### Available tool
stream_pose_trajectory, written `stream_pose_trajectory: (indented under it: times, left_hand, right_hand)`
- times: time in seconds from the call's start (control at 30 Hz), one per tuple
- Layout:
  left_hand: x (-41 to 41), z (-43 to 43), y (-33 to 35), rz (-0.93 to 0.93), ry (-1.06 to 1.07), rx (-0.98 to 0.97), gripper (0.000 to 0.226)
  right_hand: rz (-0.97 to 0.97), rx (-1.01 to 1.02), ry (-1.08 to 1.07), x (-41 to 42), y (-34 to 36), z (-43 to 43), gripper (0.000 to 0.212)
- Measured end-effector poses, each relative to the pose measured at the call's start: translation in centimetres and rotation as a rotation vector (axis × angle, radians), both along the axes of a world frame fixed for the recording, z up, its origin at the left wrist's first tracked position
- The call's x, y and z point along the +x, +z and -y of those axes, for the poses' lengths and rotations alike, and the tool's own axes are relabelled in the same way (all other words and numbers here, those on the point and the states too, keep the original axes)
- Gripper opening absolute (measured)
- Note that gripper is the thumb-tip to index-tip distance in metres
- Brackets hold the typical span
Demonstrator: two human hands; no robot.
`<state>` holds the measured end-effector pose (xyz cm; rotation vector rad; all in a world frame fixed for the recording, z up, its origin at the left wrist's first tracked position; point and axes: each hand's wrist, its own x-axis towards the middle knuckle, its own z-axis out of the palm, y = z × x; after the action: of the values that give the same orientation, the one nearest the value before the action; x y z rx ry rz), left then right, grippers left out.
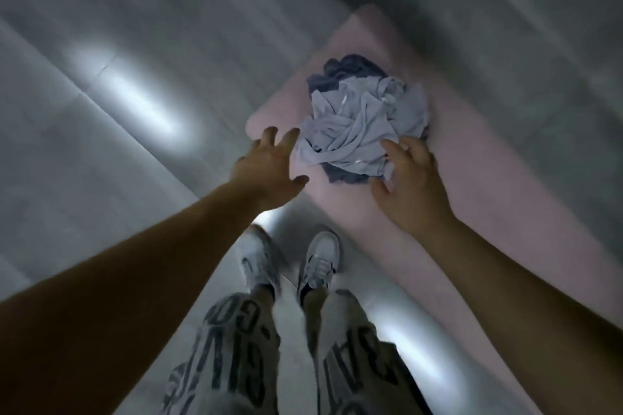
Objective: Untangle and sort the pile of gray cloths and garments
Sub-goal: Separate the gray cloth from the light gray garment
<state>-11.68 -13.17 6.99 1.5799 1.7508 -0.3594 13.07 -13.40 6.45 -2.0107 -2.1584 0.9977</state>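
Left hand (pixel 269 168) and right hand (pixel 413 178) are held open at the pile (pixel 357 131). One edge should be lifted

Only one cam here, worn on the person's head, aimed steeply down and forward, fairly close above the pink pad (pixel 488 185).

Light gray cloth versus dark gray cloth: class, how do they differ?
The light gray cloth is paler; the dark gray cloth is deeper, bluish. The light gray cloth lies on top; the dark gray cloth peeks out beneath at the far and near edges. Both are crumpled on the pink surface.
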Motion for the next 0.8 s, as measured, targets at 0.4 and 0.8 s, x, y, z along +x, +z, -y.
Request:
stream_pose_trajectory:
  times: [0.4,0.8]
  left_hand:
    - [5.3,-5.8,-31.5,0.222,-0.127,0.151,0.116]
    - [6.0,-7.8,-32.9,0.287,-0.105,0.381,0.066]
  right_hand:
    - [0.051,-0.092,-0.257,0.4,-26.8,-8.1,0.102]
    - [0.083,0.154,-0.289,0.0,-29.9,-8.9,0.042]
